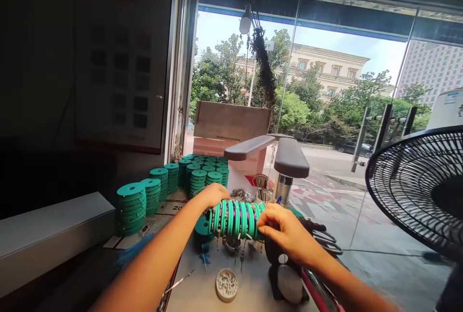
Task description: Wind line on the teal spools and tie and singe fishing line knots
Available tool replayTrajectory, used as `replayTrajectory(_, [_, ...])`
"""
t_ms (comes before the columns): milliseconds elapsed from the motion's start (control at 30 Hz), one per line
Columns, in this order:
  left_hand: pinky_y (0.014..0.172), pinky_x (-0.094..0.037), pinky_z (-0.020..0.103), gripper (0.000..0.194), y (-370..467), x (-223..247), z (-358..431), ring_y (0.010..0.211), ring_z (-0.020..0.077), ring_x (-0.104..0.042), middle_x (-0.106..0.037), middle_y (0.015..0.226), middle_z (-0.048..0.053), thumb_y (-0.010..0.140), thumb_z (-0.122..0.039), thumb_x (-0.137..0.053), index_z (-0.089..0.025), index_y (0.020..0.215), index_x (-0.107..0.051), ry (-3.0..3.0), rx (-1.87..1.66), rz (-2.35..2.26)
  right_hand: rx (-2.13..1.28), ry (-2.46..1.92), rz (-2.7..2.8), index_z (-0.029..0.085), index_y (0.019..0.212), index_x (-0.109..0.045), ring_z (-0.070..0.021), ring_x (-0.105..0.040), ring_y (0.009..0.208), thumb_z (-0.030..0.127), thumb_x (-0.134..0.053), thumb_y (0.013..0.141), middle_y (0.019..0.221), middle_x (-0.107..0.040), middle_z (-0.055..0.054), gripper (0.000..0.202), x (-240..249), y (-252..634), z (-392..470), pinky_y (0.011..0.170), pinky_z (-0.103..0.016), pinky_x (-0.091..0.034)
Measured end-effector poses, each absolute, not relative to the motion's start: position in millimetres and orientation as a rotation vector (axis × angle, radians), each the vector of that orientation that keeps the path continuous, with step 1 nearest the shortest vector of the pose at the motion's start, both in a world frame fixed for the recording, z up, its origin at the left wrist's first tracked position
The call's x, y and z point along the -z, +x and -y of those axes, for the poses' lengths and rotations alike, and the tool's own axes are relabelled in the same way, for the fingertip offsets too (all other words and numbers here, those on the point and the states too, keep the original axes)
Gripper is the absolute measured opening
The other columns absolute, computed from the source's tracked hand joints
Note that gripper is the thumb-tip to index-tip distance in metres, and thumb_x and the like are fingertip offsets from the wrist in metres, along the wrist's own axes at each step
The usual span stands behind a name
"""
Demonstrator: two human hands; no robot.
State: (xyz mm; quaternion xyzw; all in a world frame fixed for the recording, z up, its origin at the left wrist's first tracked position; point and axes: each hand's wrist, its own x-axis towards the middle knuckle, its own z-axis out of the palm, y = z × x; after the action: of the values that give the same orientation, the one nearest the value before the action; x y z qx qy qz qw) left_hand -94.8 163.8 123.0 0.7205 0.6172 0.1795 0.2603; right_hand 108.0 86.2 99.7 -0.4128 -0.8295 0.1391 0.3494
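Observation:
A horizontal row of green spools (237, 220), with darker thread bands between the rims, sits above the worktable, thin strands and small weights hanging below. My left hand (216, 194) rests over the back of the row's left end, its fingertips largely hidden. At the right end, my right hand (280, 225) has thumb and forefinger pinched together against a spool rim; whatever lies between them is too small to make out. Close below stands a round dish (227, 285) of small pale pieces. A thin metal tool (180, 281) lies to its left.
Stacks of green spools (131, 210) stand at the left and back. A two-armed grey lamp (291, 157) rises behind the row. Scissors (327, 240) lie at the right edge. A black fan (419, 191) stands right, before glass doors. A white box (54, 230) is at the left.

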Motion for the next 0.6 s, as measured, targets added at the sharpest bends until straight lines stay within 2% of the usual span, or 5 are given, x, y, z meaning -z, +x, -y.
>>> replayTrajectory(333, [0.059,-0.052,0.028,0.019,-99.6,-114.4,-175.3,0.068,0.0129,-0.061,-0.064,0.083,0.001,0.085,-0.029,-0.053,-0.012,0.089,-0.06,1.958,-0.56,-1.59,-0.221,-1.201,2.088,0.021,0.057,-0.036,-0.0166,-0.046,0.063,0.004,-0.048,0.061,0.062,-0.045,0.003,0.022,-105.5,100.7,-85.7,0.058,-0.026,-0.035])
replayTrajectory(500, [0.063,-0.051,0.03,0.02,-102.8,-111.1,-174.9,0.072,0.0146,-0.062,-0.064,0.084,0.001,0.084,-0.03,-0.054,-0.012,0.085,-0.061,1.979,-0.675,-1.531,0.038,-1.024,2.208,0.018,0.077,-0.053,-0.0172,-0.054,0.07,0.009,-0.05,0.074,0.076,-0.058,-0.003,0.01,-71.1,88.7,-70.2,0.063,-0.026,-0.043])
replayTrajectory(533, [0.063,-0.051,0.03,0.02,-103.7,-110.8,-174.4,0.071,0.0143,-0.061,-0.064,0.082,0.0,0.084,-0.03,-0.054,-0.012,0.083,-0.061,1.975,-0.696,-1.517,0.057,-0.998,2.327,0.019,0.074,-0.056,-0.0164,-0.057,0.069,0.009,-0.052,0.074,0.074,-0.061,-0.002,0.012,-55.1,81.3,-69.1,0.062,-0.024,-0.044])
replayTrajectory(600, [0.06,-0.05,0.029,0.022,-106.7,-111.3,-171.9,0.066,0.0128,-0.06,-0.063,0.077,-0.001,0.085,-0.032,-0.052,-0.012,0.081,-0.061,1.955,-0.734,-1.481,0.122,-1.039,2.554,0.021,0.066,-0.06,-0.0155,-0.06,0.062,0.006,-0.052,0.072,0.068,-0.064,-0.001,0.019,-20.4,62.0,-71.9,0.049,-0.02,-0.041])
